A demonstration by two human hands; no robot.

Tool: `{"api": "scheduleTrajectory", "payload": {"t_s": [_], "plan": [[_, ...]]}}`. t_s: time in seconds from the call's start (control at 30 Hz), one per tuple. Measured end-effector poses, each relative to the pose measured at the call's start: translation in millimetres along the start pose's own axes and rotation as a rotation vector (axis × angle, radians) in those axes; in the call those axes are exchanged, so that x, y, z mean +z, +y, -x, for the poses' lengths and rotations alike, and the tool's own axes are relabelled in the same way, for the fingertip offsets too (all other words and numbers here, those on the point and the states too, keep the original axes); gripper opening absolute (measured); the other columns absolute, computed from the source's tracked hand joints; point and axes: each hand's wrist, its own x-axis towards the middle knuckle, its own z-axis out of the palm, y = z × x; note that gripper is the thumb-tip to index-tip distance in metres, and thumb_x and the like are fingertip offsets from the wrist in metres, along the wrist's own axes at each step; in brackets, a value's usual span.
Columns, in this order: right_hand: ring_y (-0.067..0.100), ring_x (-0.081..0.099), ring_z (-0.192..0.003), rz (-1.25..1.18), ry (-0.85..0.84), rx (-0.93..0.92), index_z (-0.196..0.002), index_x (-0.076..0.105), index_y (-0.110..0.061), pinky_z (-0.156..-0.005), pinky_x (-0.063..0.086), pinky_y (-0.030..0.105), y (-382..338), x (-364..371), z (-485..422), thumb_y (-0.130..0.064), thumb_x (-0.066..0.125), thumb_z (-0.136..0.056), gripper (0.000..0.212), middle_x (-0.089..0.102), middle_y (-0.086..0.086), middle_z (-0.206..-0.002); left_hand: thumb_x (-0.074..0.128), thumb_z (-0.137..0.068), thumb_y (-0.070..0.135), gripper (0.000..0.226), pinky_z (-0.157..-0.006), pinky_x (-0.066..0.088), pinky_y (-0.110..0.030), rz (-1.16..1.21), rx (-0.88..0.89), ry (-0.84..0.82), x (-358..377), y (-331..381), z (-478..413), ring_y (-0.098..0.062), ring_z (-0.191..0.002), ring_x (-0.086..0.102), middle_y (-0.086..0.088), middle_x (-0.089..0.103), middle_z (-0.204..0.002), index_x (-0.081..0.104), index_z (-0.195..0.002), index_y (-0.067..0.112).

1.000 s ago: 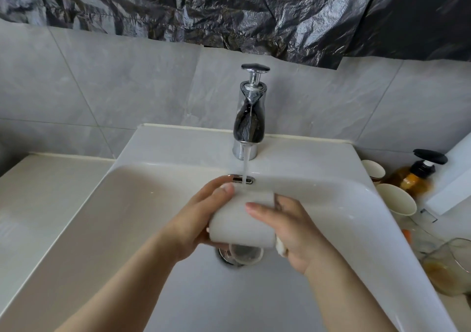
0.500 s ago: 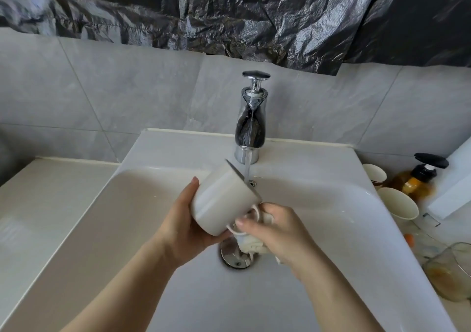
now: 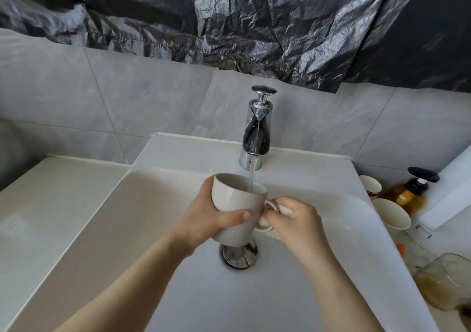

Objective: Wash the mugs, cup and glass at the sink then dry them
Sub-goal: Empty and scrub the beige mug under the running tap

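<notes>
- White mug (image 3: 235, 208) mid-basin, off the sink floor, above the drain (image 3: 239, 256); mouth up, tilted slightly away.
- Left hand (image 3: 204, 221) wrapped round the mug body, thumb across the near side, fingers behind; firm grasp.
- Right hand (image 3: 297, 221) just right of the mug, at the handle (image 3: 270, 204); fingers curled, pinching a pale sponge (image 3: 283, 210) against the handle. Sponge mostly hidden in the fist; cannot rule out a cloth.
- Chrome tap (image 3: 257, 134) at the far rim, running; water stream (image 3: 251, 178) falling into the mug mouth.
- White sink (image 3: 153, 217) filling the middle of the view; pale counter (image 3: 38, 204) to the left.
- On the right ledge: small cup (image 3: 370, 184) with a dark rim, farthest; larger cream mug (image 3: 392, 213) just nearer; glass (image 3: 444, 284) with brownish residue, nearest, at the right edge.
- Amber soap bottle (image 3: 409, 195) with a black pump beside the two cups; white box (image 3: 451, 199) right of it.
- Grey tiles (image 3: 127, 97) behind, crumpled black plastic sheet (image 3: 254, 13) above them.
</notes>
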Motion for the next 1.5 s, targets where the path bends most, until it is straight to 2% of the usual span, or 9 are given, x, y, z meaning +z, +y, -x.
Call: {"api": "scheduleTrajectory", "payload": {"t_s": [0.1, 0.23, 0.5, 0.67, 0.87, 1.0, 1.17, 1.33, 1.5], "plan": [[0.026, 0.064, -0.077, -0.035, -0.040, 0.095, -0.077, 0.067, -0.021, -0.070, 0.053, 0.039, -2.4, -1.5, 1.7, -0.036, 0.064, -0.067, 0.019, 0.068, 0.001, -0.070, 0.079, -0.033, 0.045, 0.082, -0.066, 0.053, -0.019, -0.073, -0.022, 0.067, 3.8, 4.2, 3.1, 0.003, -0.086, 0.063, 0.010, 0.064, -0.102, 0.049, -0.109, 0.033], [0.018, 0.059, -0.065, -0.044, -0.104, 0.171, -0.073, 0.066, -0.020, -0.049, 0.034, 0.022, 1.1, -7.6, 10.6, -0.031, 0.072, -0.073, 0.013, 0.068, -0.001, -0.072, 0.080, -0.035, 0.050, 0.093, -0.081, 0.057, -0.039, -0.341, -0.089, 0.117, -2.1, 12.0, 7.8, -0.014, -0.100, 0.060, 0.009, 0.060, -0.108, 0.042, -0.119, 0.036], [0.016, 0.053, -0.056, 0.188, -0.186, 0.139, -0.076, 0.063, -0.017, -0.037, 0.029, 0.013, -19.3, -14.2, 29.3, -0.029, 0.064, -0.077, 0.012, 0.063, 0.000, -0.072, 0.076, -0.054, 0.055, 0.096, -0.075, 0.044, -0.029, -1.343, -0.090, -0.114, -6.9, 55.5, 24.6, -0.023, -0.099, 0.058, 0.000, 0.054, -0.111, 0.028, -0.133, 0.033], [0.020, 0.060, -0.078, 0.358, -0.260, 0.124, -0.088, 0.063, -0.021, -0.058, 0.047, 0.024, -31.1, -7.3, 34.1, -0.035, 0.067, -0.076, 0.019, 0.060, -0.006, -0.085, 0.073, -0.058, 0.044, 0.088, -0.074, 0.042, -0.031, -1.783, 0.072, -0.260, -7.3, 73.5, 35.1, -0.026, -0.098, 0.055, -0.003, 0.050, -0.111, 0.027, -0.131, 0.028], [0.018, 0.057, -0.078, 0.548, -0.325, 0.092, -0.098, 0.063, -0.018, -0.067, 0.046, 0.024, -45.0, -4.3, 40.0, -0.032, 0.063, -0.077, 0.025, 0.057, -0.008, -0.088, 0.076, -0.062, 0.036, 0.093, -0.076, 0.037, -0.033, -2.093, 0.228, -0.333, -8.2, 78.8, 38.5, -0.029, -0.099, 0.052, -0.007, 0.050, -0.114, 0.024, -0.137, 0.023], [0.021, 0.062, -0.088, 0.525, -0.334, 0.065, -0.097, 0.064, -0.017, -0.065, 0.046, 0.025, -52.4, -1.6, 39.7, -0.025, 0.061, -0.076, 0.022, 0.061, -0.005, -0.093, 0.076, -0.062, 0.036, 0.091, -0.074, 0.037, -0.033, -2.121, 0.266, -0.303, -11.1, 77.5, 37.6, -0.029, -0.098, 0.052, -0.007, 0.050, -0.113, 0.024, -0.137, 0.024], [0.019, 0.057, -0.072, 0.448, -0.323, 0.069, -0.097, 0.064, -0.011, -0.063, 0.045, 0.027, -57.2, 2.0, 41.0, -0.026, 0.063, -0.078, 0.024, 0.058, -0.005, -0.076, 0.072, -0.060, 0.042, 0.090, -0.074, 0.039, -0.031, -1.956, 0.208, -0.194, -28.9, 70.8, 38.5, -0.027, -0.097, 0.053, -0.003, 0.050, -0.112, 0.023, -0.135, 0.029], [0.019, 0.052, -0.070, 0.236, -0.221, 0.058, -0.066, 0.055, -0.016, -0.060, 0.040, 0.026, -63.3, 13.1, 34.6, -0.027, 0.059, -0.078, 0.017, 0.055, -0.004, -0.069, 0.075, -0.049, 0.056, 0.102, -0.084, 0.049, -0.034, -1.324, -0.012, 0.087, -60.6, 59.4, 40.5, -0.026, -0.102, 0.058, -0.001, 0.056, -0.115, 0.025, -0.135, 0.035], [0.016, 0.052, -0.059, -0.027, -0.120, 0.026, -0.076, 0.060, -0.008, -0.049, 0.035, 0.020, -82.8, 35.4, 21.7, -0.024, 0.053, -0.081, 0.018, 0.056, -0.003, -0.061, 0.082, -0.044, 0.049, 0.102, -0.078, 0.052, -0.036, -0.683, 0.083, 0.412, -83.9, 38.2, 35.3, -0.023, -0.099, 0.059, 0.002, 0.058, -0.115, 0.034, -0.132, 0.033]]}}
